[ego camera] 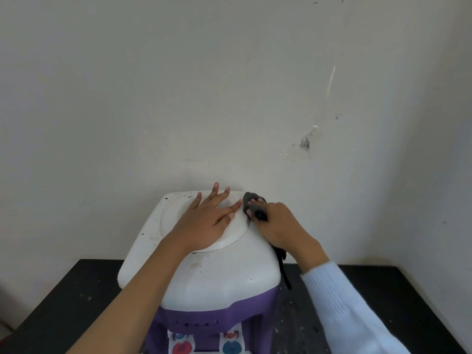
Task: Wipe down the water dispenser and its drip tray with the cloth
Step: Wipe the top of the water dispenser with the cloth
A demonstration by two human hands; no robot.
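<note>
Gripping dark cloth [251,200] in right hand [278,226] at back right corner of water dispenser [204,274] top. Resting left hand [212,221] flat and open on round lid [235,233]. Could slide on black table [63,290] if shoved hard. Cannot see drip tray, maybe below.

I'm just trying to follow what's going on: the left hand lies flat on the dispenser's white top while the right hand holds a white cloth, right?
Not quite: the cloth is dark grey, not white. The head view shows the right hand gripping it at the top's rear right, while the left hand lies flat on the water dispenser's white top.
</note>
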